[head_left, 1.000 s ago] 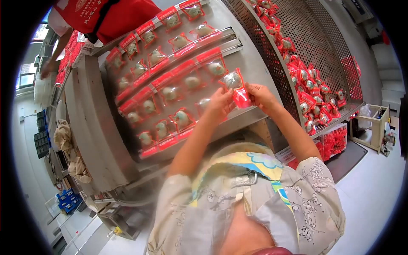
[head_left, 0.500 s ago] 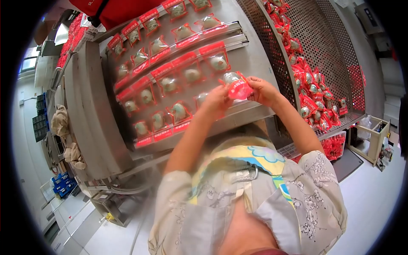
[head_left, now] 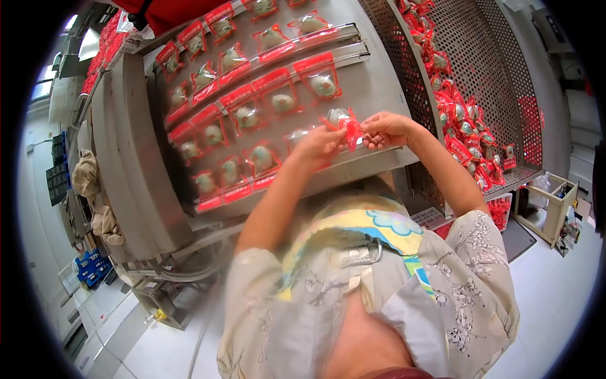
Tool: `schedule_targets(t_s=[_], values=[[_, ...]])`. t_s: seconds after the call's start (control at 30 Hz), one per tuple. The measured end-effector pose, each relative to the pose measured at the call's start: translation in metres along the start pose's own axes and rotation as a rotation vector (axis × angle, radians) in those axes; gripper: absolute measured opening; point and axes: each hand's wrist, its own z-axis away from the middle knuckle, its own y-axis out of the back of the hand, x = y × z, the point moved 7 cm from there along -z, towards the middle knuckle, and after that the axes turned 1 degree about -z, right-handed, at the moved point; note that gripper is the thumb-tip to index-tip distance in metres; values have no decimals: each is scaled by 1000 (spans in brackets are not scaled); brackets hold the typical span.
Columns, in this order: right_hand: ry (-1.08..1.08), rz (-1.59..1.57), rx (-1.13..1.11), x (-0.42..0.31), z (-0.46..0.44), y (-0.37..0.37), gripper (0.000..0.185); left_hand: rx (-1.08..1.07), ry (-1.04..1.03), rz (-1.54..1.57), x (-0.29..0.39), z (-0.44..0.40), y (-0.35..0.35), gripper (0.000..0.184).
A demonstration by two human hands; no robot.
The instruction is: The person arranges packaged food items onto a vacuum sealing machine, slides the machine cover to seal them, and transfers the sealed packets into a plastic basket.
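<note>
Near the front right corner of the metal plate (head_left: 379,82), both my hands are on a clear and red plastic bag (head_left: 341,118) with a pale, egg-like item inside. My left hand (head_left: 320,146) is closed on the bag's lower left side. My right hand (head_left: 388,129) pinches at the red open end, thumb and forefinger together and the other fingers curled. Just left of my hands, one bagged egg (head_left: 295,136) is partly covered by my left hand. More bagged eggs (head_left: 261,156) lie in rows, their red ends along the plate's front edge and bars.
Two metal bars (head_left: 344,58) run across the plate. To the right stands a perforated metal bin (head_left: 486,57) with a heap of red bagged eggs (head_left: 464,126). A thick metal lid-like part (head_left: 136,158) borders the left. Red clothing (head_left: 180,12) of another person shows at the far side.
The bag's red end has turned from facing me flat to nearly edge-on. My right hand has shifted slightly along it, and the view has moved a little.
</note>
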Motion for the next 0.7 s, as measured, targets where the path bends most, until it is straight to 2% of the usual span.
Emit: schedule_targets(t_s=[0.1,0.17,0.2,0.3,0.33,0.43,0.53,0.63,0.7], values=[[36,129,-60,-2,-3,2,18,-45,-3,-176,1,-4,-1,31],[171,378,105,-15,8,12,16,-92,-44,-388,9,-1,-2,35],[236,509,180,-24,10,15,15,-97,-159,-469,16,0,-3,53],[434,910,374,-37,5,33,19,396,-421,-1290,51,18,-3,69],[467,900,432,-36,5,33,22,426,-388,-1383,55,19,-9,82],[374,1021,562,-34,4,30,25,577,-408,-1723,44,7,-2,87],[388,1170,671,-34,6,24,27,624,-398,-1813,41,6,-6,89],[310,1330,564,-33,7,14,29,507,-274,-1870,43,6,-13,83],[280,1330,501,-34,7,17,30,397,-212,-1803,45,8,-13,77]])
